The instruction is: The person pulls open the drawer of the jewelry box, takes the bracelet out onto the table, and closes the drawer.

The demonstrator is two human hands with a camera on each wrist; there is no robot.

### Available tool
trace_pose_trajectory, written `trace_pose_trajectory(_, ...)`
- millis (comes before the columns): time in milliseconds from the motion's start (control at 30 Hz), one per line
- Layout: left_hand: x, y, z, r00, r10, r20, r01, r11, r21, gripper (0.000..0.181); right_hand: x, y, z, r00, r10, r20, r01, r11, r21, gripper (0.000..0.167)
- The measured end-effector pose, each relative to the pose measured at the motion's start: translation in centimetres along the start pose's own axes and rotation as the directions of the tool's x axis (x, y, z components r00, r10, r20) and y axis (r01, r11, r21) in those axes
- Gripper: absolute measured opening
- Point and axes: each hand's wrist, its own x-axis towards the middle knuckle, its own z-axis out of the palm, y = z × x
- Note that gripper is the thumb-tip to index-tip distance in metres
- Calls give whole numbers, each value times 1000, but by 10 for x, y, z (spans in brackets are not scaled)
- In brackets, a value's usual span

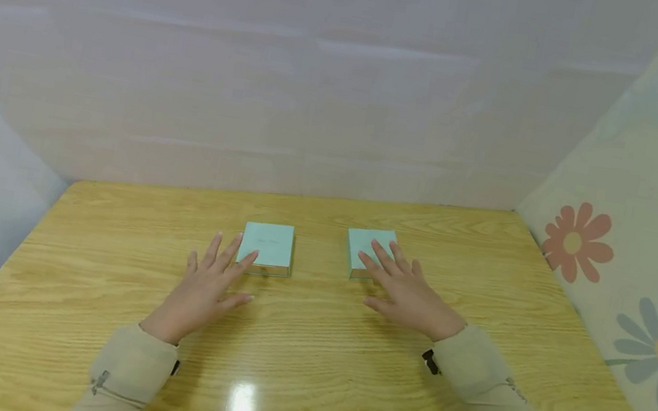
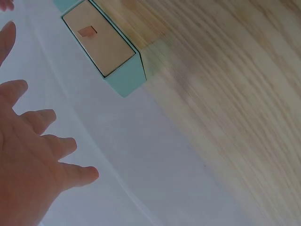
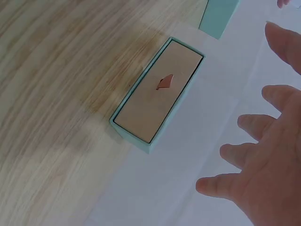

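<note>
Two square mint-green boxes lie flat on the wooden table in the head view, the left box [image 1: 267, 244] and the right box [image 1: 367, 242], with a gap between them. The left hand [image 1: 202, 290], fingers spread, is over the near left corner of the left box. Over the right box the right hand [image 1: 409, 294] spreads its fingers, covering part of the lid. In the left wrist view the left hand [image 2: 33, 146] appears apart from a box [image 2: 101, 42] with a tan side panel. The right wrist view has the right hand [image 3: 263, 146] beside a similar box [image 3: 157, 94].
The wooden table [image 1: 304, 348] extends in front of the boxes. A pale wall covering [image 1: 298, 82] rises behind it, and side panels stand left and right, the right panel [image 1: 644, 254] printed with flowers. A bright reflection lies near the front edge.
</note>
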Motion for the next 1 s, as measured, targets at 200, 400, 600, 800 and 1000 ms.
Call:
trace_pose_trajectory(200,0,1,-2,1000,-20,14,21,999,-46,71,3,-3,3,1000,4,-8,-4,1000,20,74)
trace_pose_trajectory(400,1,0,1,999,-28,15,30,995,-93,73,5,-8,7,999,5,-35,-2,997,72,69)
trace_pose_trajectory(600,0,0,3,998,-55,31,59,989,-138,74,11,-12,12,997,21,-76,-13,994,109,63)
trace_pose_trajectory(800,-1,3,3,993,-102,60,112,974,-197,76,19,-22,15,990,9,-142,15,985,169,55)
trace_pose_trajectory(1000,-1,6,4,991,-126,54,135,964,-229,75,28,-32,19,987,45,-155,-8,973,232,50)
